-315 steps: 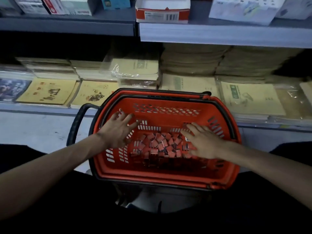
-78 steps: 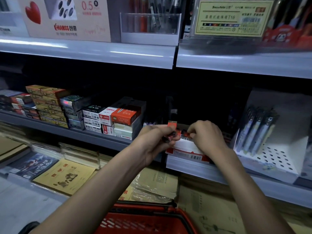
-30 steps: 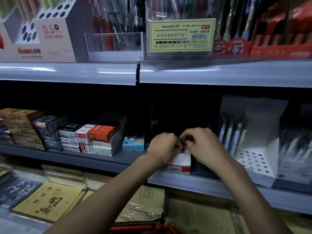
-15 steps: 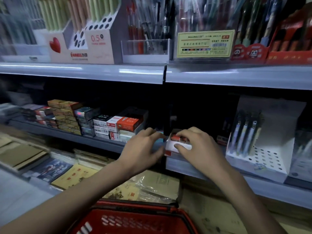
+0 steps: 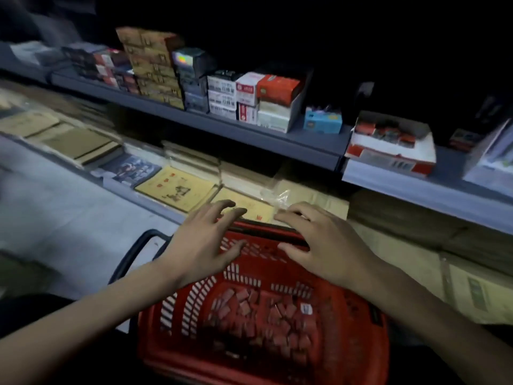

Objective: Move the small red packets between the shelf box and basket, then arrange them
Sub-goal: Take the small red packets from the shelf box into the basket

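A red plastic basket (image 5: 358,323) stands low in front of me, its floor covered with several small red packets (image 5: 258,315) lying loose. My left hand (image 5: 205,243) and my right hand (image 5: 322,243) hover over the basket's far rim, fingers spread, holding nothing. Up on the shelf at the right sits the open white-and-red shelf box (image 5: 394,154), with a few small red packets (image 5: 385,133) inside it. The view is blurred by motion.
Stacked stationery boxes (image 5: 249,98) and a small blue box (image 5: 322,122) stand on the grey shelf (image 5: 249,134) left of the shelf box. Yellow notebooks (image 5: 177,187) and wrapped paper stacks lie on the lower shelf behind the basket. The basket's black handle (image 5: 133,254) sticks out left.
Both hands have left the shelf box and dropped down over the basket. My view has tilted down, so the basket and its packets now show.
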`<state>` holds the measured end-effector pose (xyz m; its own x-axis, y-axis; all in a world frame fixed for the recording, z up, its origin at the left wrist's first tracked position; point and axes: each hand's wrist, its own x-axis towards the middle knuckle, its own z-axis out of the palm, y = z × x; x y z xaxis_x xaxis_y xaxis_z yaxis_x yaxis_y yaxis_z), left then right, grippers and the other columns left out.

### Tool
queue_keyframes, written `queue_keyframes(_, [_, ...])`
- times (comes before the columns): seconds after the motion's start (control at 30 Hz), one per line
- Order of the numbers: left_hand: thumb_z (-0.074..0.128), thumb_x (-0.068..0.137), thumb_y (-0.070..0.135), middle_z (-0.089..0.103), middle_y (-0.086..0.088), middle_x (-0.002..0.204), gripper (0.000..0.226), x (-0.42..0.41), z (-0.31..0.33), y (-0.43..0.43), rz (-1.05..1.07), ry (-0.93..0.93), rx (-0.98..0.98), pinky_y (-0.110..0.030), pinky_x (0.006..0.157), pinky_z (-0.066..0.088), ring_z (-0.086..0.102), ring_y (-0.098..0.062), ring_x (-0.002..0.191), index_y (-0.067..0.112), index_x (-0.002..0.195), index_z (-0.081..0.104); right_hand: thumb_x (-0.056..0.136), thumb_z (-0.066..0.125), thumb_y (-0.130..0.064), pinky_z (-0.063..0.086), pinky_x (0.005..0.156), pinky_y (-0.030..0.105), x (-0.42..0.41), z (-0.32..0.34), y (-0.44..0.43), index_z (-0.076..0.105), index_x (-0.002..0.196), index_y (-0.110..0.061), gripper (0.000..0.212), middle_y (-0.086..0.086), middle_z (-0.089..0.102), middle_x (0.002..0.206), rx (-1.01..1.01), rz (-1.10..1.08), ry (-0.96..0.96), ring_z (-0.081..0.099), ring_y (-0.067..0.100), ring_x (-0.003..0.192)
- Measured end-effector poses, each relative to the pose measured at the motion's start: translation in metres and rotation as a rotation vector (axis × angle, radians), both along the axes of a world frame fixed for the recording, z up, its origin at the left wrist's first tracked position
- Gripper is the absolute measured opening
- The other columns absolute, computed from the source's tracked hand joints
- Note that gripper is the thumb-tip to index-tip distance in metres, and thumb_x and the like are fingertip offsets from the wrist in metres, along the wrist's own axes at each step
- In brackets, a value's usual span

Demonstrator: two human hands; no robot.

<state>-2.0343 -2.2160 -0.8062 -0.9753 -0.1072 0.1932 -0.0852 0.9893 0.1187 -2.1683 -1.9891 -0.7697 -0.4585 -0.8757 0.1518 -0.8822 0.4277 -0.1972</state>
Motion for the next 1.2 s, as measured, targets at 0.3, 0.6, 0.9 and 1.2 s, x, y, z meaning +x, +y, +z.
queue_keyframes(0.3, [0.036, 0.088, 0.064, 0.043, -0.018, 0.15, 0.072, 0.036, -0.08, -0.02, -0.026, -0.331, -0.099, -0.05, 0.095, 0.051, 0.05, -0.039, 0.131, 0.019, 0.143, 0.052, 0.093, 0.063, -0.031, 0.053, 0.09, 0.043, 0.007, -0.163, -0.012, 0.054, 0.139, -0.023, 0.047, 0.004, 0.053, 0.124, 0.529, 0.062, -0.219, 0.054, 0.028, 0.119])
queue_keyframes(0.6, [0.071, 0.079, 0.047, 0.058, -0.021, 0.127, 0.059, 0.065, -0.124, -0.042, -0.075, -0.593, -0.277, -0.045, 0.082, 0.052, 0.064, -0.039, 0.104, 0.014, 0.128, 0.066, 0.062, 0.09, -0.052, 0.04, 0.114, 0.047, 0.005, -0.321, -0.017, 0.004, 0.16, -0.04, 0.131, 0.012, 0.002, 0.167, 0.991, 0.189, -0.213, 0.011, 0.032, 0.154])
queue_keyframes(0.9, [0.054, 0.095, 0.045, 0.057, -0.01, 0.129, 0.048, 0.06, -0.125, -0.041, -0.164, -0.576, -0.19, -0.043, 0.089, 0.05, 0.061, -0.03, 0.113, 0.021, 0.136, 0.061, 0.058, 0.087, -0.06, 0.007, 0.119, 0.063, 0.017, -0.359, 0.0, -0.018, 0.159, -0.027, 0.15, 0.02, -0.016, 0.166, 1.152, 0.329, 0.039, -0.009, 0.041, 0.154])
queue_keyframes(1.2, [0.046, 0.098, 0.044, 0.045, -0.009, 0.145, 0.055, 0.059, -0.127, -0.026, -0.164, -0.673, -0.207, -0.042, 0.101, 0.044, 0.052, -0.028, 0.125, 0.024, 0.149, 0.042, 0.076, 0.077, -0.04, 0.009, 0.116, 0.073, 0.026, -0.36, 0.022, -0.008, 0.161, -0.025, 0.121, 0.019, -0.001, 0.167, 1.124, 0.576, 0.206, 0.005, 0.046, 0.152])
